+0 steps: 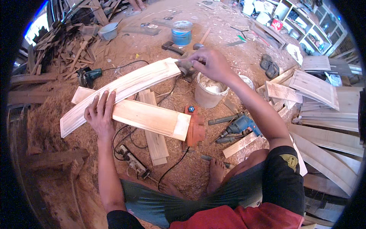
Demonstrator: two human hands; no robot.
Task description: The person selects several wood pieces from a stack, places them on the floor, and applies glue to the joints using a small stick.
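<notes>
A pale, curved wooden board (pixel 127 81) slants across a second flat board (pixel 150 118), crossing over it. The fingers of my left hand (pixel 102 114) lie over the curved board's lower edge and hold it; the thumb is hidden. At the board's upper right end, my right hand (pixel 213 65) pinches a thin, blade-like tool (pixel 182 60), its tip touching or very near the corner. How the tool is shaped inside the fingers cannot be seen. Below this hand stands a bucket (pixel 209 91) with whitish paste in it.
An orange block-like tool (pixel 195 128) sits under the flat board's right end. A blue drill (pixel 240 126) lies right of it, a power strip (pixel 132 162) near my legs. Farther off are a green power tool (pixel 89 76), a blue bucket (pixel 182 33) and stacked panels (pixel 316 89).
</notes>
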